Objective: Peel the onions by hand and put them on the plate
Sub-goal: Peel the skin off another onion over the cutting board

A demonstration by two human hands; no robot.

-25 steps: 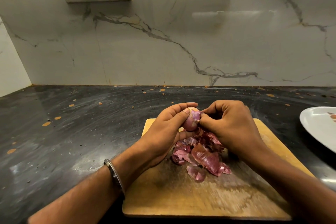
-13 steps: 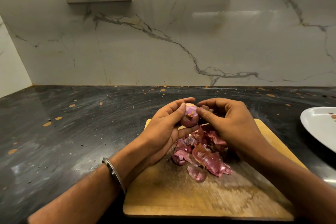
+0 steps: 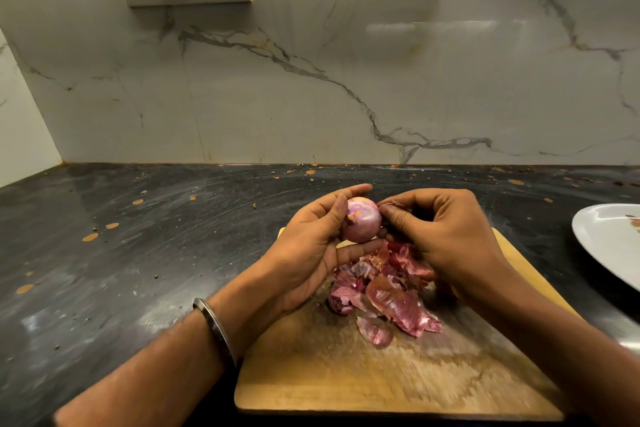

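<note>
a person's left hand is cradling a small, round, pale purple onion above the far edge of a rectangular light wooden cutting board, its grip curling around the bulb with thumb and fingers. the right hand is meeting it from the other side, its grip pinching a thin scrap of skin at the onion's top. a heap of loose reddish-purple onion skins is lying on the board beneath both hands. a round white plate is sitting on the dark speckled stone tabletop at the right edge. a metal bangle is circling the left wrist.
</note>
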